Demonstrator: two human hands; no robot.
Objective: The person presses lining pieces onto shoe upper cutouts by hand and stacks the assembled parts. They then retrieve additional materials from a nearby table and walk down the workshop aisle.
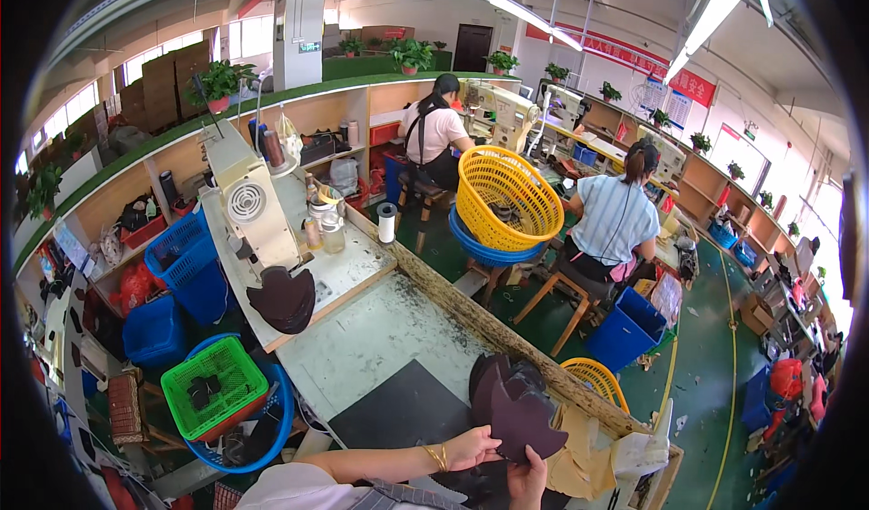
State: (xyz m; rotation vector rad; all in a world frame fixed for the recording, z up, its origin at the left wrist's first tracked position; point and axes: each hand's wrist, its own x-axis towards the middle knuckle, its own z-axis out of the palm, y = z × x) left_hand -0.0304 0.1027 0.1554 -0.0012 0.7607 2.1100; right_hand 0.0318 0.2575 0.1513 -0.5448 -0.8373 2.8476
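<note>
A dark maroon shoe-upper piece point(527, 422) with a scalloped edge is held up at the lower middle. My left hand point(474, 447), a gold bangle on its wrist, pinches the near left edge. Fingers of my right hand point(527, 479) close on the bottom edge. Behind the held piece, a pile of similar dark pieces point(486, 374) lies on the worktable point(362, 343). To the left of my hands is a flat black sheet point(403, 408). Crumpled tan paper point(579, 456) sits just right of my right hand, partly hidden by the piece.
A cream sewing machine point(249, 198) stands on the table's far left, near more dark cut pieces point(282, 299), a glass jar point(332, 234) and a thread cone point(386, 223). A wooden ledge point(480, 306) borders the right. Yellow baskets point(507, 202) and two seated co-workers point(615, 216) are beyond.
</note>
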